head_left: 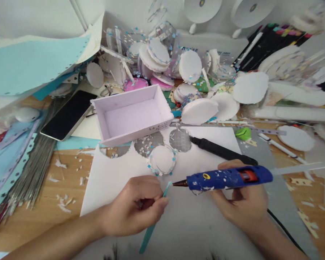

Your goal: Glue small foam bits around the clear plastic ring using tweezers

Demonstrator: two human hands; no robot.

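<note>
My left hand (141, 206) pinches a thin teal strip (148, 236) between thumb and finger; its upper end points away from me. In my right hand (243, 204) is a blue hot glue gun (216, 178), held sideways with its nozzle pointing left. The nozzle tip is at or just beside the strip's upper end; whether they touch I cannot tell. A clear glue stick (300, 168) extends from the gun's rear. Just beyond the strip lies a white foam disc (162, 159) edged with small blue and white confetti. Both rest over a white foam sheet (119, 169) with round cut-outs.
A pale lilac foam box (134, 117) stands behind the sheet, beside a phone (69, 115). A black pen-like tool (224, 151) lies on the sheet. Foam discs (190, 66) pile up at the back. Wire stems (39, 155) lie left; a black cable (284, 231) runs right.
</note>
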